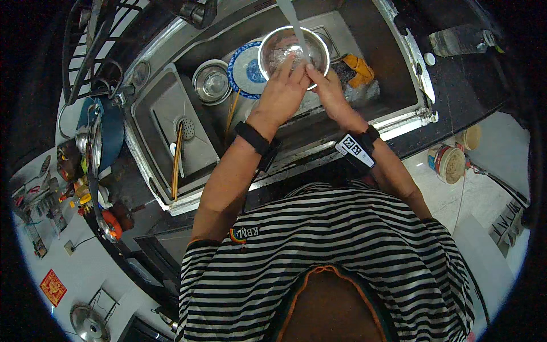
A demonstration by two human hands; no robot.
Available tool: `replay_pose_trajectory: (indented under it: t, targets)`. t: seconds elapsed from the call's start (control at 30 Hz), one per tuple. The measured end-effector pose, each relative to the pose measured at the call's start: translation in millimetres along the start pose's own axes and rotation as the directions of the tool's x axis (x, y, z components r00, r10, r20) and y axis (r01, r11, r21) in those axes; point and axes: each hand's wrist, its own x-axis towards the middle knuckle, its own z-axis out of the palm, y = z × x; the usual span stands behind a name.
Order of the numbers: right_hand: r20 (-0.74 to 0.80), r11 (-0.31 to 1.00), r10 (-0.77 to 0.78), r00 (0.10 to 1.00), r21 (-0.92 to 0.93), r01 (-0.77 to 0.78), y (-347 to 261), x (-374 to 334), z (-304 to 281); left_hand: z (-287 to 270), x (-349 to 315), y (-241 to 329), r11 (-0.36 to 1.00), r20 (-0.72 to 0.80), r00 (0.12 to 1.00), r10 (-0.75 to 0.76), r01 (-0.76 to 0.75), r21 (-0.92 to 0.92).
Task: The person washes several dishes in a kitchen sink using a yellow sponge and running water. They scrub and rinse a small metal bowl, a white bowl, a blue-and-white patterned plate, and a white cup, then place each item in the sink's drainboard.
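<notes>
A shiny metal bowl (269,61) is under a stream of running water (292,20) in the larger sink basin. My left hand (285,94) is at the bowl's near-left rim, its fingers reaching over the edge into the wet inside. With the thumb on the rim, my right hand (330,94) grips the near-right side. Below and left of the bowl lies a white plate with a blue pattern (244,67). Beside that plate sits a smaller metal bowl (212,82). The underside of the held bowl and some fingertips are hidden.
The smaller left basin (165,108) holds chopsticks (177,162) and a drain strainer (185,128). An orange-yellow item (359,71) lies right of the held bowl. A clear plastic bottle (461,41) lies on the dark counter; a bucket (447,164) stands on the floor at right.
</notes>
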Motion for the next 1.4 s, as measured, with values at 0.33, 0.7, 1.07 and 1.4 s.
replay_pose_trajectory:
  t: [0.33,0.7,1.07,1.4]
  targets:
    - [-0.058,0.995,0.072,0.996,-0.068,-0.076,-7,-5,0,-4,3,-1,0.962,0.043,0.98,-0.196,0.201,-0.187]
    - [-0.064,0.947,0.186,0.981,0.277,-0.161,4,-1,4,6,3,5,0.92,0.021,0.983,-0.181,0.177,-0.35]
    - [0.052,0.712,0.384,0.922,0.619,-0.331,10,-2,11,2,-2,14,0.238,0.04,0.418,-0.908,0.59,-0.772]
    - [0.309,0.524,-0.002,0.951,-0.81,0.264,-9,29,-21,-26,-1,2,0.779,0.128,0.85,-0.512,0.521,-0.349]
